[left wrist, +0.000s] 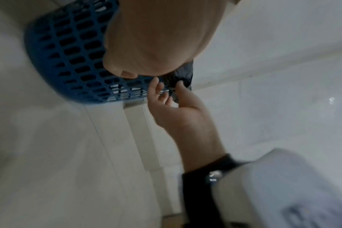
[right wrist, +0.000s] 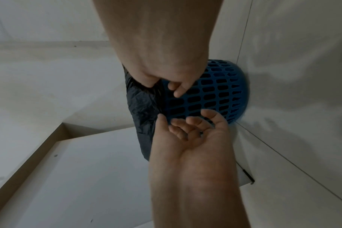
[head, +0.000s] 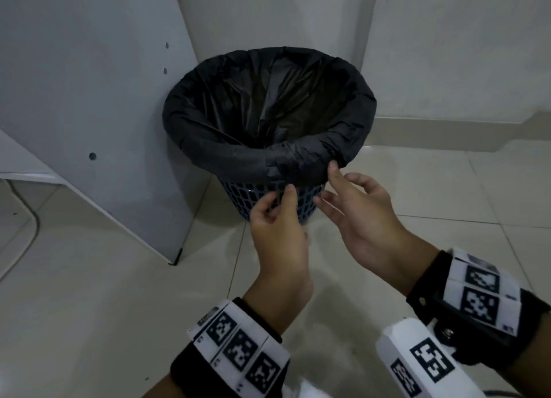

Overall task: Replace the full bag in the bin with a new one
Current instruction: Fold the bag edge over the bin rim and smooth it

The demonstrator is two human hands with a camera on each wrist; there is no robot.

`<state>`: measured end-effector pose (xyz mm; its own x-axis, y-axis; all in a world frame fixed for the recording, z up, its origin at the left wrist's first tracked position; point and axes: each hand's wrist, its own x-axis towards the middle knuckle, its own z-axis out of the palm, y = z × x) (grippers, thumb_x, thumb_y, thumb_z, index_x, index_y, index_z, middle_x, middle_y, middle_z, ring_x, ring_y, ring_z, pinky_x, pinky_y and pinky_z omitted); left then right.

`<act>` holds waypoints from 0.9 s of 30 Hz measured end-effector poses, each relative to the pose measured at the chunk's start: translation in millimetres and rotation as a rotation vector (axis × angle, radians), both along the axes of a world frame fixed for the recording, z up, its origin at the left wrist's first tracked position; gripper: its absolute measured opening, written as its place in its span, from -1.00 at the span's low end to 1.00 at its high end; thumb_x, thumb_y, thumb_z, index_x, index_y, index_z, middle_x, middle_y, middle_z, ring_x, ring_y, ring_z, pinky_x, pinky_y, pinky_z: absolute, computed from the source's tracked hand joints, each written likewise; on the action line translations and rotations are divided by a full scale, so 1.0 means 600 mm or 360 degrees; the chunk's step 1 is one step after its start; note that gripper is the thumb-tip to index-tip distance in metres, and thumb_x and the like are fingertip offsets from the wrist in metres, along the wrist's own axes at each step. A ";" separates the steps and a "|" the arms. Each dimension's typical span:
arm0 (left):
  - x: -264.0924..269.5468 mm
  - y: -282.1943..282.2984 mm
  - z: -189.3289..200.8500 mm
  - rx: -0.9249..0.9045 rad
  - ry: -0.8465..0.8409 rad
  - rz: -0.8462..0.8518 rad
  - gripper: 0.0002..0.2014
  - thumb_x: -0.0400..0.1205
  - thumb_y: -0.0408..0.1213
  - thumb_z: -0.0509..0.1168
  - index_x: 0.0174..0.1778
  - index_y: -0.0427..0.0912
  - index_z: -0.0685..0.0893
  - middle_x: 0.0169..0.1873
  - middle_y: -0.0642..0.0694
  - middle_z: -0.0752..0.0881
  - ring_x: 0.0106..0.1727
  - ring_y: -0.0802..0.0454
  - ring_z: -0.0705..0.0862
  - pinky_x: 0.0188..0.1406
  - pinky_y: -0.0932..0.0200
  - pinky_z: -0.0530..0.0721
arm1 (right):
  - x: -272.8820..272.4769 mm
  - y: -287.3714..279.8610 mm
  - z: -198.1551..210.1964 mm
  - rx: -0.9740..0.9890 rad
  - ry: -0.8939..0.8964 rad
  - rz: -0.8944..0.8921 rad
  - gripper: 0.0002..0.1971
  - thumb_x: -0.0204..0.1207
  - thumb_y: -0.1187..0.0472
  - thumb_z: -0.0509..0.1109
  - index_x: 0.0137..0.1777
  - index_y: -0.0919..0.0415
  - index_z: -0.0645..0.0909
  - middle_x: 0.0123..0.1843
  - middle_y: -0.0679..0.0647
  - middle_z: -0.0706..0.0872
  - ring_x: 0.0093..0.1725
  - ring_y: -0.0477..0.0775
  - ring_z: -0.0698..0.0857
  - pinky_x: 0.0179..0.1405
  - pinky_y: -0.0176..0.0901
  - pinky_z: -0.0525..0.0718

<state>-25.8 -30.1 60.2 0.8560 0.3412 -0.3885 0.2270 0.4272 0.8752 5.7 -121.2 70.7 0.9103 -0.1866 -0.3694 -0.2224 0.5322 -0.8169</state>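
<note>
A blue lattice bin point(head: 235, 196) stands on the floor in a corner, lined with a black bag point(head: 268, 105) whose top is folded down over the rim. Both hands are at the bin's near side, just under the fold. My left hand point(head: 278, 201) has loosely curled fingers and holds nothing; its thumb touches the bag's hem point(right wrist: 142, 106). My right hand point(head: 328, 186) has spread fingers, with its thumb tip on the hem point(left wrist: 182, 74) and its fingers toward the lattice point(left wrist: 68, 54). The bag's inside looks dark and slack; I cannot make out any contents.
A white cabinet panel point(head: 89, 99) stands right against the bin's left side. Walls close in behind and to the right. The floor is pale tiles point(head: 447, 195). A cable point(head: 32, 219) trails on the floor at far left.
</note>
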 end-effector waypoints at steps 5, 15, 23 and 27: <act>-0.006 -0.021 0.044 -0.0237 0.0144 -0.0058 -0.71 0.62 0.10 0.41 0.16 0.05 0.78 -0.05 0.21 0.79 0.00 0.19 0.69 -0.06 0.15 0.64 | -0.004 0.001 0.008 -0.0246 -0.0039 0.0003 -0.83 0.56 0.18 0.53 -0.02 0.30 0.71 -0.17 0.17 0.78 -0.17 0.06 0.75 0.04 -0.06 0.81; 0.032 -0.021 0.059 -0.0181 -0.0026 -0.0006 -0.50 0.63 0.05 0.42 0.45 -0.09 0.59 0.19 -0.05 0.80 0.14 0.06 0.81 0.24 0.00 0.76 | 0.007 0.002 0.027 -0.0218 -0.0076 0.0365 -0.48 0.62 -0.12 0.38 0.22 0.39 0.71 0.12 0.30 0.82 0.13 0.21 0.82 0.13 -0.02 0.80; 0.035 -0.010 0.047 -0.0126 -0.0191 -0.0066 -0.70 0.77 -0.06 0.23 0.31 -0.10 0.69 0.12 -0.03 0.83 0.13 0.11 0.80 0.13 0.18 0.75 | 0.024 0.011 0.034 0.0044 -0.0118 0.0455 -0.64 0.75 0.10 0.25 0.34 0.35 0.63 0.18 0.18 0.83 0.21 0.09 0.80 0.31 0.01 0.72; 0.034 0.004 0.045 -0.0113 -0.0154 -0.0111 -0.77 0.82 -0.10 0.15 0.25 0.01 0.68 -0.01 0.13 0.81 0.01 0.23 0.75 0.10 0.21 0.67 | 0.028 0.011 0.027 0.0158 -0.0100 0.0445 -0.64 0.76 0.15 0.23 0.41 0.38 0.57 0.23 0.23 0.80 0.25 0.14 0.78 0.35 0.04 0.69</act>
